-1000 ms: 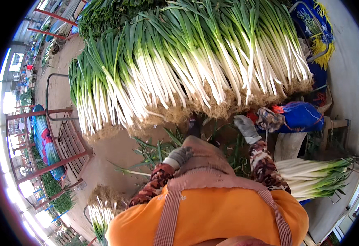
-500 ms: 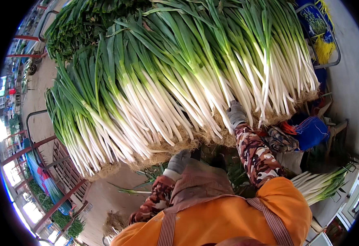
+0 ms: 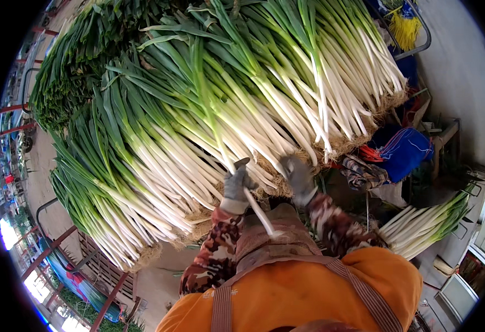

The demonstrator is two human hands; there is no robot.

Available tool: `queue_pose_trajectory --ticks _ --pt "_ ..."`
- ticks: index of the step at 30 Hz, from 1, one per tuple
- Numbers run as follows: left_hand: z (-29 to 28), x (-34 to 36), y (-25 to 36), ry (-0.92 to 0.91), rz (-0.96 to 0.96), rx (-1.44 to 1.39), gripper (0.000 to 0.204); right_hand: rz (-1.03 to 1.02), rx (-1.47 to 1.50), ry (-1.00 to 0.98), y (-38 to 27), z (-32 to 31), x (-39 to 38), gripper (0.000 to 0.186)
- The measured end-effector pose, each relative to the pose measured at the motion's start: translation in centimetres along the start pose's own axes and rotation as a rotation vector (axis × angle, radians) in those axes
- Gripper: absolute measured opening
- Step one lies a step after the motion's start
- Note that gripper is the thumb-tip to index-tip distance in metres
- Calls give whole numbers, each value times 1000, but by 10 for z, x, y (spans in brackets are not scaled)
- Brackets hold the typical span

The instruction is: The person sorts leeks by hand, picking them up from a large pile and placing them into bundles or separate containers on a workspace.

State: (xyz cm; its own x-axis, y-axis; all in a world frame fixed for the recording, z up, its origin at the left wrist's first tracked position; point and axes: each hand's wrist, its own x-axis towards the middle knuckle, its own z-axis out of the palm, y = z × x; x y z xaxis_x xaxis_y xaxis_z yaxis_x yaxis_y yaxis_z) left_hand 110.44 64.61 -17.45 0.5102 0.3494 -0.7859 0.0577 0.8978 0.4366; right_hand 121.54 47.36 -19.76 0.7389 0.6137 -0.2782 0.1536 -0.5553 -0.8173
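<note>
A wide heap of long green onions (image 3: 159, 149) spreads before me, green tops away from me and white stems ending in brown roots (image 3: 198, 224) on the near side. My left hand (image 3: 239, 183), in a grey glove, is closed around one green onion stalk (image 3: 260, 213). Its white root end slants down toward my apron, and its green top lies over the heap. My right hand (image 3: 298, 178), also gloved, is at the root edge just right of the left one. Motion smears its fingers, so whether it holds anything is unclear.
Another bunch of green onions (image 3: 426, 224) lies at the lower right. Near it are a blue bundle (image 3: 405, 156) and a folded plaid cloth (image 3: 362, 171). A metal rail (image 3: 426, 39) stands at the upper right. Red metal bars (image 3: 51, 249) run along the left.
My left hand has risen to the heap's near edge and now grips a single stalk. My right hand has drawn back toward the left hand. The view has shifted.
</note>
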Motion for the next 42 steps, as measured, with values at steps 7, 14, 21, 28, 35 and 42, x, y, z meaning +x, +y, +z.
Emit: queue_pose_trajectory --ticks 7,14,21,28,35,42 --pt "13 -15 0 -5 127 150 30 -12 -1125 79 35 -103 200 64" --pt "71 -7 -37 60 245 153 28 -268 -539 331 45 -122 211 38" --pt "92 -3 -47 82 142 189 26 86 -541 253 111 -122 183 46" --pt "89 4 -56 -182 -210 -89 38 -158 -133 -161 -26 -65 68 32" --pt "51 -22 -20 -348 97 -76 28 -58 -735 305 61 -114 172 31" --pt "37 -35 -22 -110 62 -117 27 17 -153 -16 94 -79 163 33"
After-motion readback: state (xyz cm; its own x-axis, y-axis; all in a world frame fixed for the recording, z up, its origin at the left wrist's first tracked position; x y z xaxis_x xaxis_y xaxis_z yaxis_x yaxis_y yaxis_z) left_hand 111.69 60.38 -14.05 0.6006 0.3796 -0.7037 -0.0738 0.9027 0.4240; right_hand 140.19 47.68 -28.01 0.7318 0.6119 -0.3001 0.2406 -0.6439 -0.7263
